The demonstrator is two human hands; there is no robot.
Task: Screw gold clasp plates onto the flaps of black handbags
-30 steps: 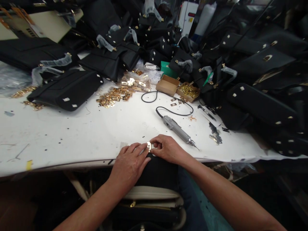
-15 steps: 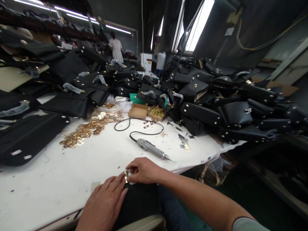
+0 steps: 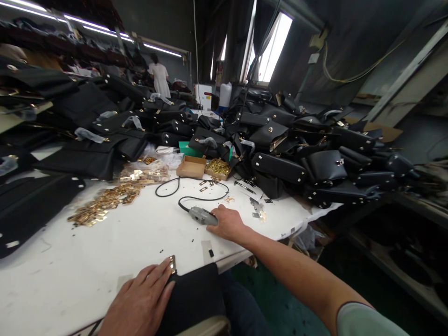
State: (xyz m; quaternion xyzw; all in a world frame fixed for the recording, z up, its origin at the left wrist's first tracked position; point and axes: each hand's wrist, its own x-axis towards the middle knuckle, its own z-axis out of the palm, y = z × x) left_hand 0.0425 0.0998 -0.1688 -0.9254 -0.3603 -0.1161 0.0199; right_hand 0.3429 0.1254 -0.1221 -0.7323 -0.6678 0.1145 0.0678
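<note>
Our left hand (image 3: pixel 138 296) lies flat, its grip unclosed, fingertips at the gold-coloured rectangular metal fitting (image 3: pixel 172 264) on the end of the black leather-like panel (image 3: pixel 198 294), probably steadying both at the white-covered bench (image 3: pixel 129 238) edge. Our right hand (image 3: pixel 227 223) wraps its grip around the grey barrel-shaped power tool (image 3: pixel 200 215). Its looping black cable (image 3: pixel 198 199) lies before the open brown cardboard box (image 3: pixel 191 168); black handbags (image 3: pixel 278 166) crowd the far side.

1. Lower left of centre: the left hand (image 3: pixel 138 301) lies flat, fingertips at a gold plate (image 3: pixel 172 264) on the edge of a black panel (image 3: pixel 198 295).
2. Centre: the right hand (image 3: pixel 228 223) grips a grey corded tool (image 3: pixel 200 215).
3. Centre left: gold fittings (image 3: pixel 105 204) lie heaped.
4. Right: black bags (image 3: pixel 280 168) pile up.
</note>
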